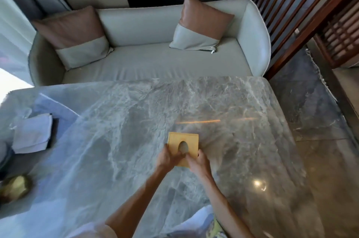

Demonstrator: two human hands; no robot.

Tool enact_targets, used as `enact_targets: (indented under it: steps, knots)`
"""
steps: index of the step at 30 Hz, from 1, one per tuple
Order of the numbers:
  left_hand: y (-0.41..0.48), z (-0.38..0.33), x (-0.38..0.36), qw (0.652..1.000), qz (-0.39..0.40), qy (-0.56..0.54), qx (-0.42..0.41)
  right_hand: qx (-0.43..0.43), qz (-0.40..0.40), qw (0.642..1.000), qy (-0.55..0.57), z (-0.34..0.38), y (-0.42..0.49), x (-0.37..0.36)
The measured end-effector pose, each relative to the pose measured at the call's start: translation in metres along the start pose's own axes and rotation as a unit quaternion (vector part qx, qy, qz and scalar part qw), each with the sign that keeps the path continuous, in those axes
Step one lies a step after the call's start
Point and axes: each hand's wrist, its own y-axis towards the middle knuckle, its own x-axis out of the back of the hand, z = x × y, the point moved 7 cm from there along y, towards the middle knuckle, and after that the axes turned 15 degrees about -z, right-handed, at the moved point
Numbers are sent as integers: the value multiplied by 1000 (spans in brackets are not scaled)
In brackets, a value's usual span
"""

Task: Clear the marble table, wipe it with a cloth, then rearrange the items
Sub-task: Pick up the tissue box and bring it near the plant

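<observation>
Marble table [136, 121]: left hand [168, 158] and right hand [199, 164] hold wooden box [184, 137].

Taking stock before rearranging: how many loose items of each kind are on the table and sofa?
Yellow box: 1
Folded pale cloth: 1
Blurred gold object: 1
Cushions: 2
Total: 5

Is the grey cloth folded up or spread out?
Folded. The cloth lies as a small, thick square, its layered edges showing.
</observation>
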Motion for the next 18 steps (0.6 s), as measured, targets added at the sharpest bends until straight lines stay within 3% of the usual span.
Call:
enact_targets:
  steps: [9,18]
  knots:
    - [-64,172,149,995,-81,3,61,48,51,997,-8,-44,-162,-137]
    - [-96,271,198,982,-108,-112,108,79,107,990,-41,-54,-245,-187]
